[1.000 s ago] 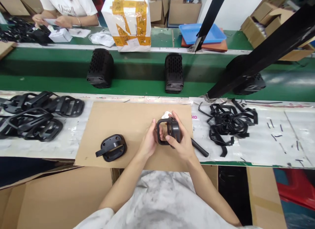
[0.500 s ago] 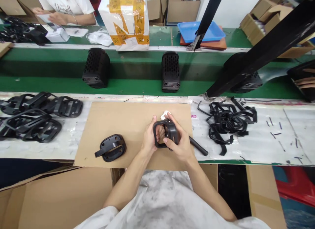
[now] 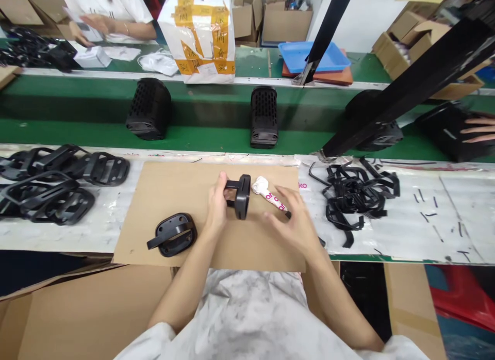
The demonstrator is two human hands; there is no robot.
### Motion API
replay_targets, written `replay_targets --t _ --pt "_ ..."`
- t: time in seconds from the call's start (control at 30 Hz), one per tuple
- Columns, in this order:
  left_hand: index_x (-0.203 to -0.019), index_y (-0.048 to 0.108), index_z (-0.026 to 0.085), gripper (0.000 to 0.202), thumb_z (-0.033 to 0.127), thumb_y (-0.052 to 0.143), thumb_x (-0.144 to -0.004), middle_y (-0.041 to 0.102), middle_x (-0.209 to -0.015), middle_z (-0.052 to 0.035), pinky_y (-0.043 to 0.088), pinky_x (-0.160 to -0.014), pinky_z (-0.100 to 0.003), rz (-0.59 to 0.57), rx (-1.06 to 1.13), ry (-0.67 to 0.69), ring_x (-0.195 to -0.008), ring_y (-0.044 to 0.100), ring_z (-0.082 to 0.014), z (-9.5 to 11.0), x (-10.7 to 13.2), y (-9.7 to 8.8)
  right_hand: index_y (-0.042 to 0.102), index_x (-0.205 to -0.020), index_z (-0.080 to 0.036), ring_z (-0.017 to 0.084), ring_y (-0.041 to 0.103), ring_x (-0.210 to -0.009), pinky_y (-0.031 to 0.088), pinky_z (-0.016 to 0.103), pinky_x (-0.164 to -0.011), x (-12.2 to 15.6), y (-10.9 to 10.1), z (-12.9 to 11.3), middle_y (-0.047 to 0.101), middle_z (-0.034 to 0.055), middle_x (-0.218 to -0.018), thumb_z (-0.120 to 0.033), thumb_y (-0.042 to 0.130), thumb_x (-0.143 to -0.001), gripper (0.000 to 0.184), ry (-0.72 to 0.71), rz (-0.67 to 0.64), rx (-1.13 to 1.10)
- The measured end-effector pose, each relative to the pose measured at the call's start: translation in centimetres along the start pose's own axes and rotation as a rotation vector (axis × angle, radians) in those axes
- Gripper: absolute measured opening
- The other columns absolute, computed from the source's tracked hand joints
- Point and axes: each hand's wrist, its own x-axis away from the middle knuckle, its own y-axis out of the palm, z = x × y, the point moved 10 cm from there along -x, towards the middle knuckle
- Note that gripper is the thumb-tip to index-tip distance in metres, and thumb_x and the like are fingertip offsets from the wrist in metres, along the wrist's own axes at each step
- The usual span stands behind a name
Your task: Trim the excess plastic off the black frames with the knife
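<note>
My left hand (image 3: 218, 202) grips a black plastic handle (image 3: 243, 197) by its loop, the oval base turned to the right. My right hand (image 3: 296, 221) is open, thumb and fingers apart, over a tool (image 3: 270, 196) lying on the cardboard sheet. That tool has a white wrapped end with pink lettering; its black shaft is mostly hidden under my right hand. A second black handle (image 3: 176, 233) rests on the cardboard to the left, its loop facing up.
On the left lies a pile of black handles (image 3: 50, 187). Black strips (image 3: 358, 192) are heaped at right. Perforated black housings (image 3: 264, 117) stand on the green conveyor (image 3: 212, 133). A slanted black post (image 3: 386, 97) crosses the right side. One person sits opposite; another person's hand (image 3: 479, 128) shows at far right.
My right hand has let go of the black handle and moved right, opening. My left hand has shifted left with the handle, now turned edge-on. Another person's hand at far right has moved a black housing.
</note>
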Motion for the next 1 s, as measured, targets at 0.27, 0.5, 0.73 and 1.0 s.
replay_targets --t 0.27,0.5,0.73,1.0 --pt "-0.058 0.043 0.020 0.057 0.063 0.069 -0.086 0.036 -0.059 0.0037 0.028 -0.056 -0.027 -0.007 -0.135 0.297 -0.059 0.033 -0.0115 1.7 -3.3 0.9 0.062 -0.100 -0.022 0.026 0.066 -0.089 0.051 0.038 -0.081 1.5 -1.6 5.6 0.070 0.0079 -0.097 -0.041 0.055 -0.098 0.020 0.222 -0.158 0.187" --pt "-0.054 0.035 0.021 0.066 0.068 0.072 -0.083 0.026 -0.056 0.0052 0.021 -0.052 -0.028 -0.131 -0.096 0.204 -0.054 0.025 -0.0097 -0.5 -3.5 1.8 0.060 -0.101 -0.022 0.012 0.045 -0.050 0.036 0.026 -0.046 3.7 1.4 4.9 0.055 -0.0032 -0.072 -0.062 0.046 -0.103 0.042 0.422 -0.300 -0.389" --pt "-0.056 0.037 0.021 0.061 0.062 0.071 -0.085 0.028 -0.060 0.0040 0.023 -0.056 -0.028 -0.109 -0.179 0.255 -0.059 0.027 -0.0110 -0.6 -3.4 1.4 0.055 -0.072 -0.021 0.012 0.042 -0.051 0.034 0.026 -0.049 3.6 2.0 4.0 0.048 -0.0029 -0.060 -0.060 0.050 -0.103 0.049 0.377 -0.285 -0.295" --pt "-0.060 0.037 0.021 0.052 0.053 0.059 -0.094 0.030 -0.062 0.0027 0.026 -0.058 -0.029 -0.112 -0.222 0.320 -0.061 0.030 -0.0125 -0.1 -2.9 1.8 0.062 -0.079 -0.021 0.014 0.042 -0.053 0.035 0.027 -0.052 3.8 2.1 4.1 0.049 -0.0021 -0.063 -0.059 0.050 -0.103 0.045 0.366 -0.307 -0.220"
